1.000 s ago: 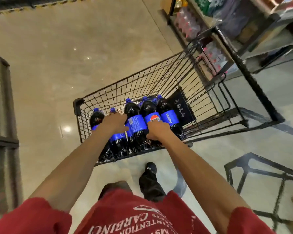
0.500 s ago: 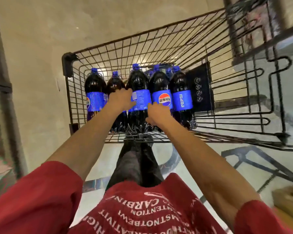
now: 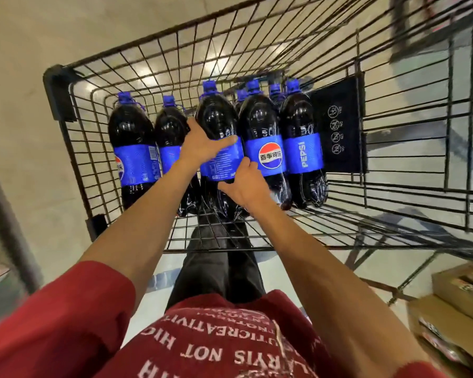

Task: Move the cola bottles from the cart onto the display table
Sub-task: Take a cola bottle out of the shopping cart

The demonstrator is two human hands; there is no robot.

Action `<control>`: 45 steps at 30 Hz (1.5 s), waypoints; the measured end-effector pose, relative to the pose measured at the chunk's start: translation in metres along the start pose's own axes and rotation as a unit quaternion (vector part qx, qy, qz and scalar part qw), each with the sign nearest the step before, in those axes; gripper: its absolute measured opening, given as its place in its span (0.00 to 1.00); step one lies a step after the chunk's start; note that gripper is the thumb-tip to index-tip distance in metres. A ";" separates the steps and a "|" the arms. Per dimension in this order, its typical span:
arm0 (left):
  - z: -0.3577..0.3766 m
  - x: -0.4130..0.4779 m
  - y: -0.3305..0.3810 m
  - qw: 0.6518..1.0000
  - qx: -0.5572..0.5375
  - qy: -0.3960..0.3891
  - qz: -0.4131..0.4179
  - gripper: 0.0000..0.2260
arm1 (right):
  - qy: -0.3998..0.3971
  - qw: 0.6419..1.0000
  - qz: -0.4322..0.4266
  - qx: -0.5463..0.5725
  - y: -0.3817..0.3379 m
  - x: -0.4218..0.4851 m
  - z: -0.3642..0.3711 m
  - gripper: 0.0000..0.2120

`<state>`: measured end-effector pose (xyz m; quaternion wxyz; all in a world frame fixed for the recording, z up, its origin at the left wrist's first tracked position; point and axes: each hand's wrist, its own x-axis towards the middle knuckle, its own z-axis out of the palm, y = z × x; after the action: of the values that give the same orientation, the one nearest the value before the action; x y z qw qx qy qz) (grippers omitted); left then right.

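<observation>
One Pepsi bottle (image 3: 216, 118), mid row in the wire cart (image 3: 58, 90), gripped 2x: L hand (image 3: 202, 144) wrapped at label, R hand (image 3: 246, 186) curled lower.

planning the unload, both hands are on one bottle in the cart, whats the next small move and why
Probably lift the middle bottle straight up: the left hand and right hand both grip it, and neighbouring bottles stand tight on either side in the cart.
</observation>
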<state>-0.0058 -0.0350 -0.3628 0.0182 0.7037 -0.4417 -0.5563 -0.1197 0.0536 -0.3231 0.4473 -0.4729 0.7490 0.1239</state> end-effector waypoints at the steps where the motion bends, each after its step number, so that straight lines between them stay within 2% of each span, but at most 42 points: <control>1: 0.002 0.004 -0.002 0.999 -0.036 0.002 -0.002 0.53 | 0.011 1.000 0.004 0.012 -0.001 0.000 0.002 0.43; 3: 0.006 0.006 -0.005 0.995 -0.097 0.013 0.003 0.50 | 0.034 0.999 0.008 0.035 -0.002 -0.001 0.007 0.41; 7: 0.009 0.009 -0.013 0.986 -0.162 0.031 -0.002 0.53 | 0.053 0.995 0.012 0.079 -0.001 -0.001 0.015 0.41; 13: 0.008 0.014 -0.021 0.980 -0.195 0.018 0.015 0.47 | 0.000 0.979 0.036 0.199 0.000 0.013 0.019 0.50; 17: 0.006 0.014 -0.028 0.975 -0.223 0.018 0.016 0.45 | -0.040 0.967 0.060 0.245 0.003 0.024 0.016 0.48; 21: 0.006 0.010 -0.033 0.970 -0.241 0.035 0.027 0.43 | -0.064 0.964 0.048 0.252 0.008 0.032 0.018 0.51; 24: 0.004 0.004 -0.036 0.967 -0.249 0.035 0.024 0.43 | -0.061 0.970 0.032 0.232 0.006 0.025 0.013 0.47; 31: -0.012 -0.036 -0.023 0.959 -0.266 0.080 0.053 0.51 | -0.045 0.979 -0.048 0.191 0.001 -0.006 -0.011 0.42; 35: -0.025 -0.076 -0.010 0.951 -0.268 0.128 0.086 0.48 | -0.020 0.979 -0.107 0.174 -0.006 -0.040 -0.030 0.43; 39: -0.046 -0.127 0.006 0.937 -0.272 0.182 0.119 0.49 | -0.003 0.975 -0.161 0.156 -0.017 -0.078 -0.048 0.39; 43: -0.062 -0.185 0.018 0.902 -0.298 0.269 0.161 0.52 | -0.004 0.959 -0.249 0.136 -0.026 -0.120 -0.073 0.29; 45: -0.068 -0.218 0.022 0.878 -0.306 0.321 0.180 0.52 | 0.002 0.948 -0.293 0.123 -0.031 -0.143 -0.082 0.32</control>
<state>0.0367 0.0598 -0.1582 0.4729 0.7115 -0.3387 -0.3943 -0.1182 0.0726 -0.1566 0.5170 -0.6129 0.5880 -0.1062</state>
